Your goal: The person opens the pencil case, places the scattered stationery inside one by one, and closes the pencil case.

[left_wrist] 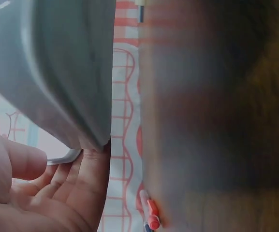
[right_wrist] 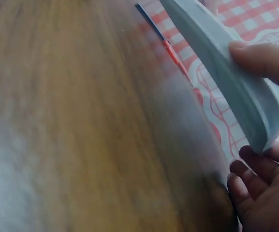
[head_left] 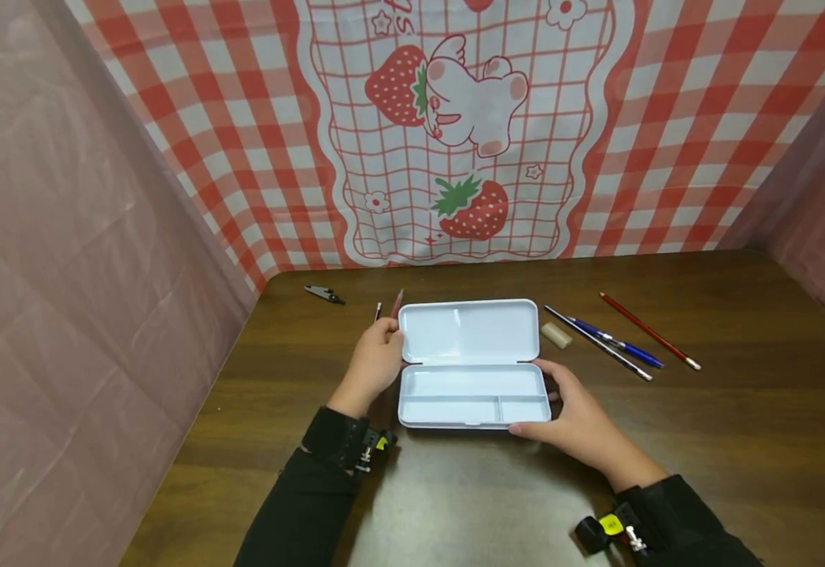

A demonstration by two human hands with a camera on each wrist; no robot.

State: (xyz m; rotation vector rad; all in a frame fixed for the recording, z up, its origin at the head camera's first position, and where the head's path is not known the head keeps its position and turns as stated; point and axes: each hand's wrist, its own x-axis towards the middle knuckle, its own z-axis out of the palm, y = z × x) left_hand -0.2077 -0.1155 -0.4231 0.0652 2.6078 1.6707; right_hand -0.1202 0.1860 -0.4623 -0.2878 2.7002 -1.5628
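Note:
An opened white pencil case is held up off the tabletop between both hands, its lid tilted back. A long tray and two smaller compartments show inside, with nothing in them. My left hand grips the left side near the hinge, thumb at the lid's edge; the left wrist view shows its fingers against the case. On the other side, my right hand grips the right end. Its thumb lies along the front edge, with fingertips by the lower corner in the right wrist view.
Right of the case lie an eraser, a silver pencil, a blue pen and a red pencil. A compass lies far left. Two slim writing tools poke out behind the left hand, one reddish. A checked cloth hangs behind.

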